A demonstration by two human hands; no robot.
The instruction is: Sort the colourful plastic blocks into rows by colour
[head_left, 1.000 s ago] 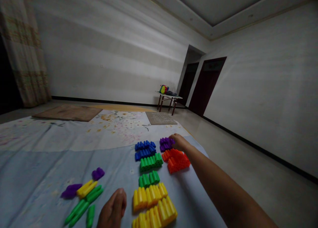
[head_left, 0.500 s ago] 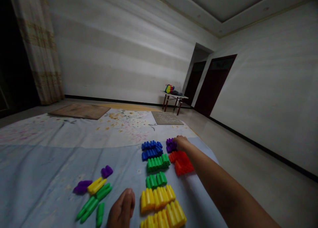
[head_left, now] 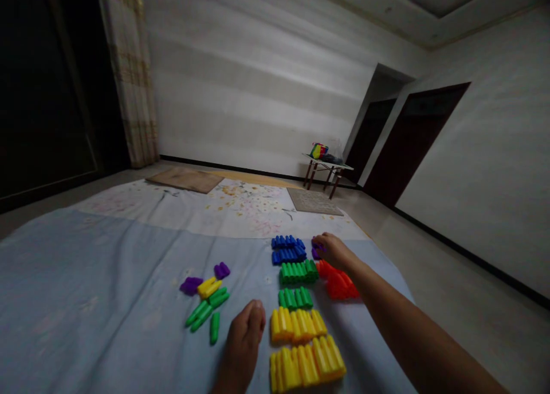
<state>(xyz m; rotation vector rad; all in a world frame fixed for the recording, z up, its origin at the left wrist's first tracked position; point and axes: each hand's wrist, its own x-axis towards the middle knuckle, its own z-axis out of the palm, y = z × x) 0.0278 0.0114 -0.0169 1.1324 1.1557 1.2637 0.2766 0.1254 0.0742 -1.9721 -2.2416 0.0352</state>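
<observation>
My right hand [head_left: 333, 249] is at the purple pieces [head_left: 317, 251], its fingers bent over them and partly hiding them. Red pieces [head_left: 339, 282] lie just below that wrist. My left hand [head_left: 249, 328] rests closed beside the yellow rows [head_left: 307, 362]; whether anything is inside it is hidden. Rows of blue pieces [head_left: 289, 249] and green pieces [head_left: 298, 272] stand above the yellow ones. Left of my left hand lie loose green pieces [head_left: 201, 314], a yellow group [head_left: 209, 287] and two purple groups [head_left: 191, 285].
The pieces lie on a blue and floral sheet [head_left: 129, 256]. Two flat boards, a brown one [head_left: 184, 180] and a grey one [head_left: 313, 201], are at its far edge. A small table [head_left: 329, 162] with a colourful bag stands by the wall.
The view has turned left, so everything appears further right. My right hand now covers more of the purple pieces. My left hand stays closed near the yellow rows.
</observation>
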